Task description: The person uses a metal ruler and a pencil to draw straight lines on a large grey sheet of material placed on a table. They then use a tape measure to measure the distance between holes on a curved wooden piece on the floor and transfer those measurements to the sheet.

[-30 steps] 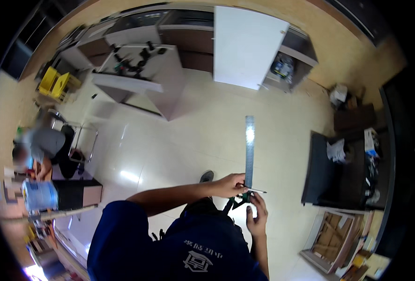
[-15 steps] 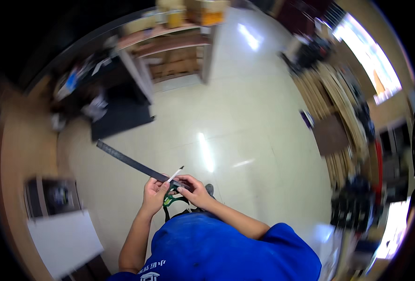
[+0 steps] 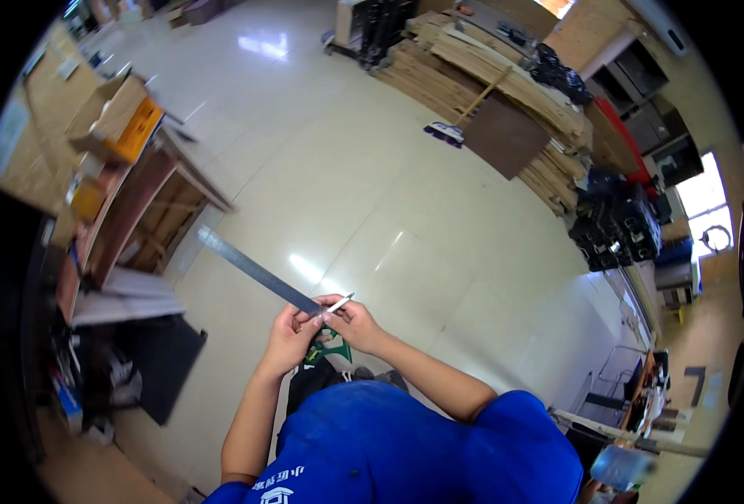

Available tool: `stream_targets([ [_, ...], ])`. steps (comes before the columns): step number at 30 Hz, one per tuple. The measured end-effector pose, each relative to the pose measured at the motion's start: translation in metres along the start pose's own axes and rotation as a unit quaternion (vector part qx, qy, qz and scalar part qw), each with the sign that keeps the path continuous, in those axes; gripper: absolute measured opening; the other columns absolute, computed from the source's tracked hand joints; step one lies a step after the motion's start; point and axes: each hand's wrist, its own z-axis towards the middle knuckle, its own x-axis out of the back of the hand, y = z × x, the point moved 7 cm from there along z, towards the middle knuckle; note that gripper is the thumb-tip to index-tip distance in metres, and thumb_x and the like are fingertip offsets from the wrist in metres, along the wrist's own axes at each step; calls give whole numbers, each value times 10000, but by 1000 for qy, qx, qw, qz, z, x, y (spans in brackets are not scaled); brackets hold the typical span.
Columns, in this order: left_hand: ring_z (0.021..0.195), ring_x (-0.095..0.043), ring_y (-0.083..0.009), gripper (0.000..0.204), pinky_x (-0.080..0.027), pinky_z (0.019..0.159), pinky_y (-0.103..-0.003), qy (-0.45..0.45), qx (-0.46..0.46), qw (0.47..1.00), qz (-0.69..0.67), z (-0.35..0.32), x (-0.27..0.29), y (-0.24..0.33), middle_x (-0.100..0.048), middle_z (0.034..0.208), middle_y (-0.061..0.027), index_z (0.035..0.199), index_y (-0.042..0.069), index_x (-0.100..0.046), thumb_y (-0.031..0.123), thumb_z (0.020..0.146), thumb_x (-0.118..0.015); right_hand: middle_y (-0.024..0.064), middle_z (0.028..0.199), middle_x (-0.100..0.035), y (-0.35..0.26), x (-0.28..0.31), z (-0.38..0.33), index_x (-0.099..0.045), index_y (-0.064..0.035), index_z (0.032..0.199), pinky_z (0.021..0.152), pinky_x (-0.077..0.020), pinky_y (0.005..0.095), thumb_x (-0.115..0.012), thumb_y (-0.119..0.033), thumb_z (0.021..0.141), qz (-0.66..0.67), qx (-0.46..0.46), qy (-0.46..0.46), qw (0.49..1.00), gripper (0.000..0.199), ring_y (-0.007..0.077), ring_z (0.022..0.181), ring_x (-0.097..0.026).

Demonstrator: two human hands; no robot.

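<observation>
Close in front of my body, both my hands are closed around a hand saw, where its long grey blade point(image 3: 259, 273) meets its green handle point(image 3: 338, 349). The blade points away to the far left. My left hand point(image 3: 286, 343) grips the blade's near end, thumb on top. Beside it, my right hand point(image 3: 362, 328) pinches the same part from the right. A white pen-like stick point(image 3: 339, 303) with a dark tip sticks out between the hands, over the right fingers; which hand holds it I cannot tell. The hands partly hide the handle.
On the left stands a wooden shelf unit point(image 3: 103, 227) bearing a cardboard box point(image 3: 120, 126); a black panel point(image 3: 170, 370) is nearby. Stacked boards point(image 3: 439, 80), a broom point(image 3: 446, 133) and a brown panel point(image 3: 506, 134) lie at the far right. Black cases point(image 3: 615, 227) stand farther right.
My view has swung to the right, so the shelf unit now appears farther left. Both hands still hold the saw. The white stick now lies closer to the right hand's fingers.
</observation>
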Motion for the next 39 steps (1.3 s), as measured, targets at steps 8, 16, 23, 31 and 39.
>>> stream_targets([
  [8,989,-669,-149,334,-590,756,-275,-196,75,977,43,230,40,87,-665,1161,-89,1297,18,-511,-31,970,-556,91,1212,-649,-93,83,167,-512,34,1371,957,-508,304,-537,-131,1036,-59,138,207,967,374,142,1081,-622],
  [16,917,-652,-98,359,-562,734,-255,-389,52,910,135,437,52,201,-661,1064,-46,1338,35,-495,-7,987,-555,67,1136,-675,-190,152,327,-500,35,1405,847,-533,252,-546,-139,1037,-18,238,352,905,410,103,974,-640],
  [23,948,-676,-136,320,-597,746,-274,-271,89,943,171,652,169,262,-674,1129,-85,1296,23,-492,0,985,-563,116,1174,-690,-265,222,570,-499,39,1395,925,-522,298,-520,-108,1040,-12,201,255,946,385,157,1065,-644],
  [31,981,-678,-173,345,-589,785,-293,-94,19,995,21,829,327,411,-673,1155,-115,1328,19,-472,-7,990,-531,107,1200,-679,-383,228,874,-483,32,1413,968,-503,318,-526,-98,1034,-175,151,0,973,402,157,1100,-626],
  [39,1045,-664,-190,356,-616,796,-355,-184,84,979,15,996,358,456,-642,1223,-119,1365,36,-444,36,1018,-522,49,1251,-632,-432,304,994,-439,-19,1471,889,-499,274,-472,-257,1065,-104,120,114,981,472,111,1068,-595],
])
